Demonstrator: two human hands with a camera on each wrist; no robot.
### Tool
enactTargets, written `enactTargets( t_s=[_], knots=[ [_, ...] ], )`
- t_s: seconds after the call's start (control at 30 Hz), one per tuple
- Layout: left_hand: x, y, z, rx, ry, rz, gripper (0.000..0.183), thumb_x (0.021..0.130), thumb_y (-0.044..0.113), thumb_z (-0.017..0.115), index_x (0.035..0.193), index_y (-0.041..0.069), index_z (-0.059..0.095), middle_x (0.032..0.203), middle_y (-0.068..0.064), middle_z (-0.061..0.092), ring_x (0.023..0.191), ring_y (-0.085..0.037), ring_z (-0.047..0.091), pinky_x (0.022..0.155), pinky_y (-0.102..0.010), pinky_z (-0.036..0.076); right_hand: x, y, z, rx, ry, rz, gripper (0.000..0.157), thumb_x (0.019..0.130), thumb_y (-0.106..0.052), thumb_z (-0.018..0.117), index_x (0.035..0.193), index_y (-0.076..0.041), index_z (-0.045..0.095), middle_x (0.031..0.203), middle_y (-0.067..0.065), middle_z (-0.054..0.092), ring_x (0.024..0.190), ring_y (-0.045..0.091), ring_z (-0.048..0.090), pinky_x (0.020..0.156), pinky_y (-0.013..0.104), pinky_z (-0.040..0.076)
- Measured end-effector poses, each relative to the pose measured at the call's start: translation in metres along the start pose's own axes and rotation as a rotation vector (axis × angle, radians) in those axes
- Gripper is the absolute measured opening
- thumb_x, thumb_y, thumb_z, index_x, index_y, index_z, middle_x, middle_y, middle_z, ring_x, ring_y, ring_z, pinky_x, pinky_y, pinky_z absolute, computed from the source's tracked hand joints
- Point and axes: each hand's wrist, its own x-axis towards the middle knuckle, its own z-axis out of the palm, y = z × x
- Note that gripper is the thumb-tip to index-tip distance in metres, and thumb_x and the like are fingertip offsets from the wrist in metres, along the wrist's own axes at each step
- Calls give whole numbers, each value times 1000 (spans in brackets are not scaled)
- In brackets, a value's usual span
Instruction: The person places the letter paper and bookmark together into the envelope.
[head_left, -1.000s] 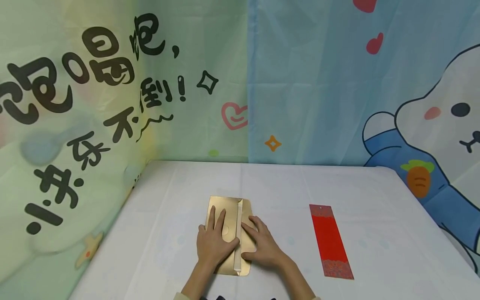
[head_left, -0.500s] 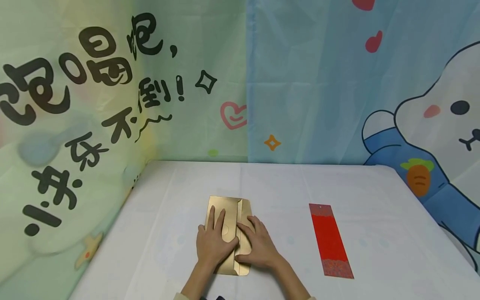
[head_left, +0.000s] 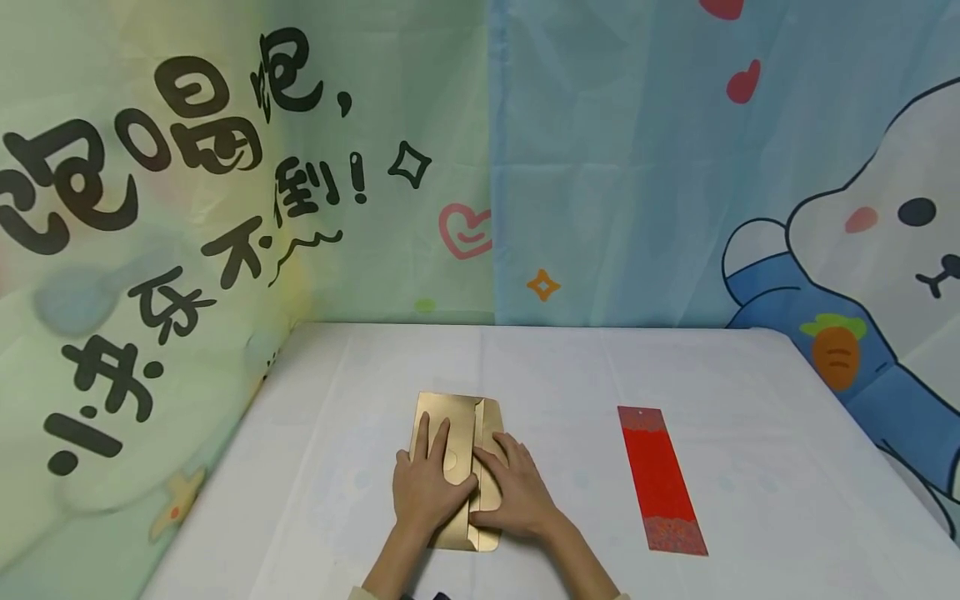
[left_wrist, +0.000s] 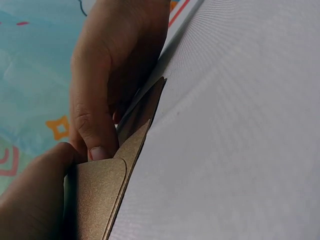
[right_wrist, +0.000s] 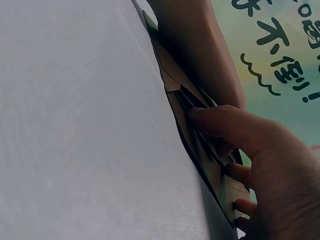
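Note:
A gold paper envelope lies on the white-covered table with its long slit running lengthwise. My left hand rests on its wide left panel, fingers spread, thumb tip at the slit's edge. From the right, my right hand touches the slit with forefinger and thumb, the other fingers on the narrow right-hand part. In the left wrist view the gold panel stands slightly raised, both hands at its edge. The right wrist view shows my right thumb at the opening of the envelope, partly hidden among its layers.
A red strip with patterned ends lies flat to the right of the hands. Printed cloth curtains hang at the table's back and left. White cloth covers the table.
My right forefinger and thumb have shifted left to the slit's edge, and the white band seen along it has gone from view. My left hand stays in place.

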Motion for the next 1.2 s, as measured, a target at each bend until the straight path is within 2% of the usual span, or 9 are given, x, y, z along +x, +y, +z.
enactTargets(
  t_s=[0.1,0.2,0.33,0.53,0.63,0.73,0.93,1.03,1.2],
  knots=[
    [-2,0,0,-7,0,0,89,64,62,57,141,22,40,151,-7,24,67,-25,39,58,-31,34,-3,1,-2,25,3,-28,89,62,-48,73,137,-11,44,143,19,27,133,36,22,105,52,16],
    [-4,0,0,-28,13,3,88,64,61,59,141,22,41,150,-7,24,65,-24,38,55,-29,33,-8,1,-8,133,7,-21,87,66,-44,73,139,-10,41,144,20,24,133,37,20,101,56,22],
    [-6,0,0,-54,61,16,87,63,58,61,139,20,44,149,-9,28,63,-22,35,52,-26,30,-17,10,-23,266,133,43,78,72,-32,74,140,-12,41,145,21,24,131,38,20,95,63,25],
    [-5,1,-1,-54,57,1,87,62,57,60,139,21,43,149,-7,27,62,-21,33,53,-26,27,-37,58,-69,94,479,141,67,70,-5,74,131,-4,48,134,24,37,121,39,31,86,62,35],
    [-5,2,-1,-56,45,-6,87,63,56,60,140,22,42,150,-7,26,62,-21,33,53,-26,27,-54,86,-93,-19,550,186,64,67,-3,74,127,-3,51,130,23,41,118,41,34,85,62,34],
    [-5,2,0,-67,43,-10,86,63,56,60,140,22,42,150,-7,26,63,-21,33,53,-26,27,-70,108,-107,-130,541,248,63,68,-8,74,127,-3,52,128,25,43,118,44,34,89,65,27],
    [-6,2,0,-79,69,-6,85,62,55,60,139,21,44,149,-8,28,62,-21,32,52,-26,26,-87,126,-113,-218,348,418,74,78,-40,66,134,1,42,132,34,36,123,51,26,95,69,12],
    [-5,2,1,-91,71,-8,85,62,54,61,139,21,44,148,-8,29,62,-21,32,51,-26,26,-89,129,-112,-229,317,429,76,78,-45,64,135,1,42,134,34,35,125,50,26,97,68,8],
    [-4,1,1,-87,64,-9,86,62,55,61,139,22,44,149,-7,29,63,-23,33,53,-28,28,-89,132,-109,-226,332,424,75,79,-46,63,134,-1,43,135,32,35,125,48,28,98,67,5]
  ],
)
